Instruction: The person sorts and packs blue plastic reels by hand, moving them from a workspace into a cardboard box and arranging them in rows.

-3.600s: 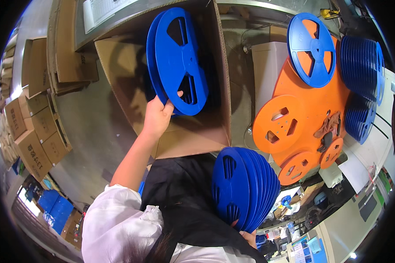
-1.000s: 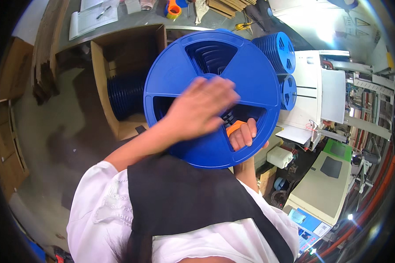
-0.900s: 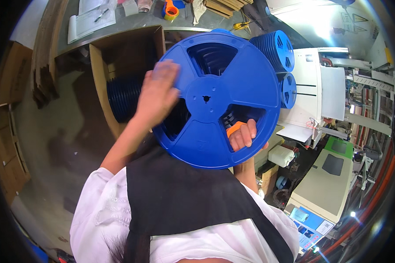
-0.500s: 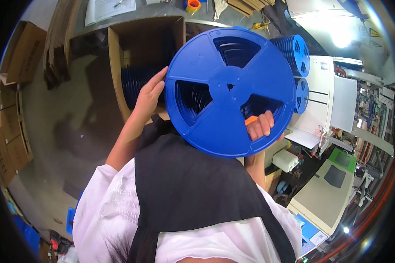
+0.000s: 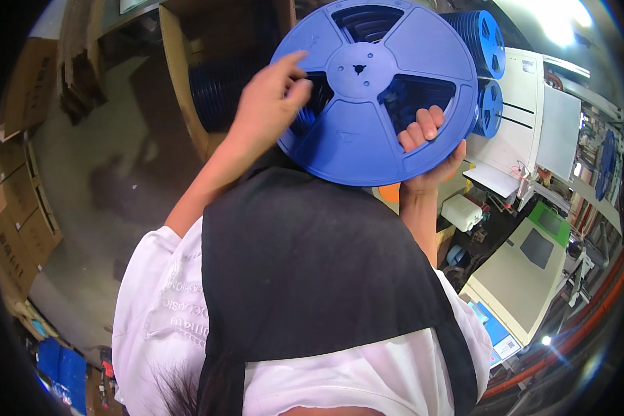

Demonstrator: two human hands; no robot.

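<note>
Before my chest is a big blue plastic reel [image 5: 343, 142] with three cut-out windows and a small hub hole. Layered rims show through its windows, so several reels appear stacked together. My right hand [image 5: 423, 135] grips the lower right rim, its fingertips curling out through the right window. At the left window, my left hand [image 5: 270, 100] hovers over or touches the reel's face, forefinger stretched out and thumb apart, with nothing held. An orange round thing [image 5: 390, 193] peeks out below the reel, beside my right wrist.
An open cardboard carton [image 5: 178, 76] at the left holds dark reels [image 5: 218, 93]. More blue reels [image 5: 491, 45] stand in rows at the right, beside a white cabinet [image 5: 523, 93]. A white jug [image 5: 462, 211] and a green-and-beige machine [image 5: 513, 274] are nearer. Flattened cardboard [image 5: 80, 62] leans far left.
My left hand has left the reel's outer left rim and come across its face to the left window. The reel sits higher in view, and my right hand still grips it.
</note>
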